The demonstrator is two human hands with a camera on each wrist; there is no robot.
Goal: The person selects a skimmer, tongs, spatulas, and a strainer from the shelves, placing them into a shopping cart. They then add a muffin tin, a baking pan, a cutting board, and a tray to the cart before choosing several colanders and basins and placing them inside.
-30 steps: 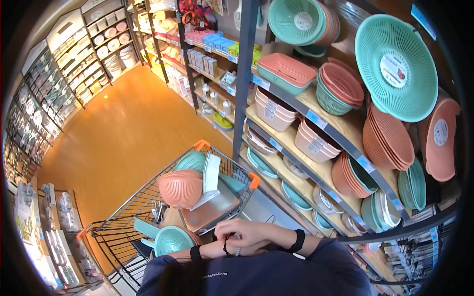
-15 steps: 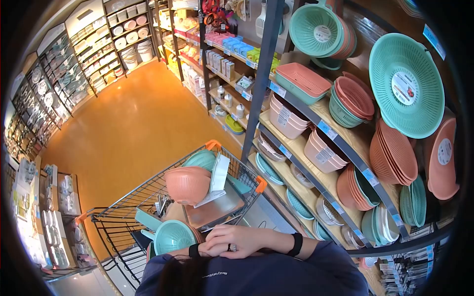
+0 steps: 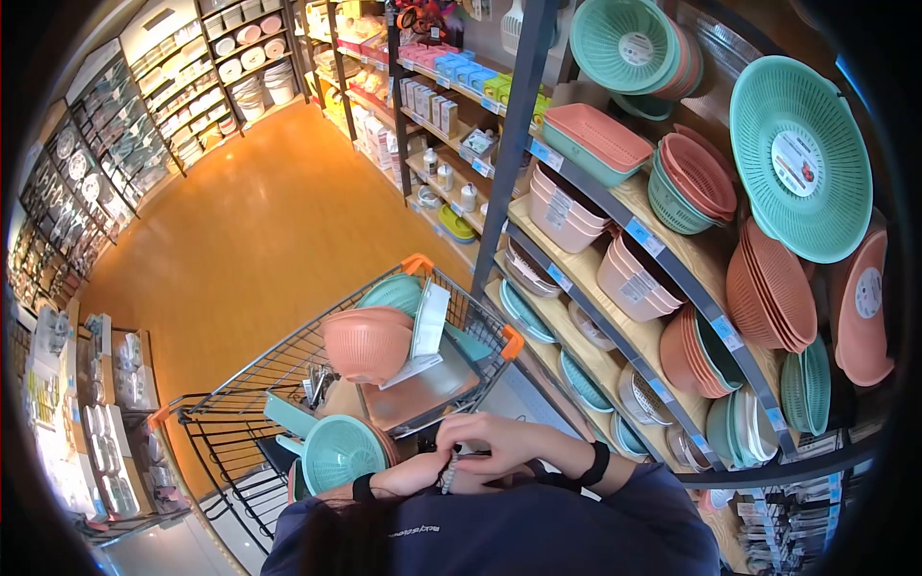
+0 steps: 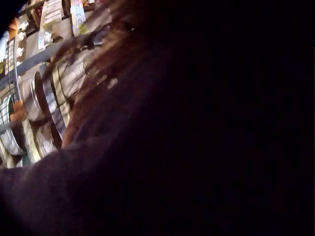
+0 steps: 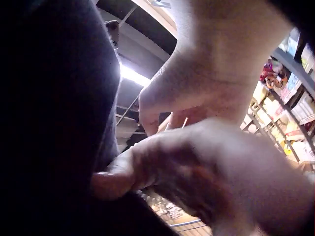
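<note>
My right hand (image 3: 488, 440) lies across my left wrist, its thumb and fingertips pinching a grey beaded bracelet (image 3: 448, 472) there. Beneath it my left hand (image 3: 473, 482) is mostly covered. Black bands circle both forearms; one is the right wristband (image 3: 595, 465). In the right wrist view the two hands overlap close beside the dark shirt (image 5: 54, 118), the lower one with its thumb out loosely. Dark cloth fills most of the left wrist view. Just past the hands, the shopping cart (image 3: 252, 367) holds a pink ribbed bowl (image 3: 365, 348) and a teal colander (image 3: 341, 455).
To the right a shelf rack (image 3: 615, 226) carries stacked pink and teal baskets and colanders, with a large teal colander (image 3: 802, 158) hanging out front. An orange-brown floor (image 3: 250, 230) runs ahead between shelves. Another low display (image 3: 115, 413) stands at left.
Half a second ago my right hand lay flatter over the left wrist; now its fingers are raised and pinch the bracelet. The head view has turned slightly left since the first frame.
</note>
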